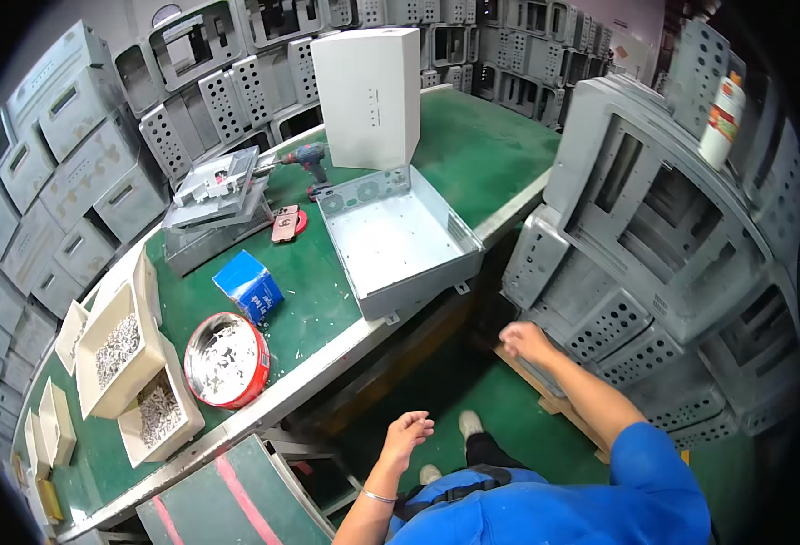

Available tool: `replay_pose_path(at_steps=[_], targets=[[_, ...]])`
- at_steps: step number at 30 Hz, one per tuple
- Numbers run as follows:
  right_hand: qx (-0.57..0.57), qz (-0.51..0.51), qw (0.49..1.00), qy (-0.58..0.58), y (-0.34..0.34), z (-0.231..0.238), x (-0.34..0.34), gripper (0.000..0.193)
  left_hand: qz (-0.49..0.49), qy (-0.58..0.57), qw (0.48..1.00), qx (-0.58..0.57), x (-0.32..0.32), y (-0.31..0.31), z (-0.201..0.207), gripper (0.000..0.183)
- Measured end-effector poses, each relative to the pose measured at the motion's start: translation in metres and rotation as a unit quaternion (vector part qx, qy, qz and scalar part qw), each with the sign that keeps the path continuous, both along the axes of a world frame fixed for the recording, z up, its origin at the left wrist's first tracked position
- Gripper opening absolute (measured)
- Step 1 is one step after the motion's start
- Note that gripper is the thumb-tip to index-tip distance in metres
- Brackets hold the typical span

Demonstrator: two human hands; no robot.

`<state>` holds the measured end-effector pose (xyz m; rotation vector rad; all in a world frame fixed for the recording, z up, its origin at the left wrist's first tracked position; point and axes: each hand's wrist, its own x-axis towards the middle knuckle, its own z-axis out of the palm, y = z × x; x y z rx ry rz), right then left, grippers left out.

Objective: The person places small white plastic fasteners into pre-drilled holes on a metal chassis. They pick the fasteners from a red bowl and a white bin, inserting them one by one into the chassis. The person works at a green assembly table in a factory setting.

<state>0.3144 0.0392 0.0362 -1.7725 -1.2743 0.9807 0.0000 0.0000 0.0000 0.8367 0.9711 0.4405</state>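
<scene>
Two bins [128,389] of small parts [117,350], red tub [262,365] of white pieces [226,359], left fingers [415,421] and right fingers [513,333] curled half-open

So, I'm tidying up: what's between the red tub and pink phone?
The head view shows the blue box between the red tub and pink phone.

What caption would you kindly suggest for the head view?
Left hand and right hand beside a green workbench that bears an open metal case, power drill and red tub.

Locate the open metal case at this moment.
In the head view, the open metal case is near the centre on the green table, in front of the tall white box, right of the pink phone.
</scene>
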Motion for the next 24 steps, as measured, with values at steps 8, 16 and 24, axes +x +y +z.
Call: replay_pose_path(at_steps=[8,16,24], targets=[[0.106,0.096,0.947,-0.289,0.255,0.042,0.001,0.019,0.111,-0.016,0.993,-0.027,0.053,0.09,0.018,0.051],[0.123,0.139,0.888,-0.421,0.475,0.038,0.003,0.035,0.242,-0.058,0.958,-0.14,0.132,0.197,0.038,0.067],[0.008,0.263,0.83,-0.491,0.581,0.007,-0.003,0.044,0.389,-0.085,0.88,-0.26,0.175,0.22,0.027,0.047]])
